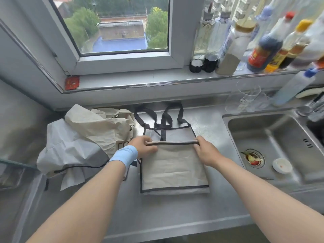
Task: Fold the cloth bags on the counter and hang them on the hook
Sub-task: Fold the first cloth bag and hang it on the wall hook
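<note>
A beige cloth bag with black trim [173,171] lies flat on the steel counter [157,213], its lower half folded up over the upper part. Its black handles [164,118] spread out toward the window. My left hand [142,146], with a light blue wristband, pinches the left end of the folded edge. My right hand [206,150] pinches the right end of the same edge. To the left lies a crumpled heap of other cloth bags [84,137], white and beige. No hook is in view.
A steel sink [273,146] with a drain strainer and a small white lid sits to the right. Clear glasses [249,99] stand behind it. Several sauce and oil bottles [245,41] line the windowsill. A small red packet [72,82] lies at the sill's left end.
</note>
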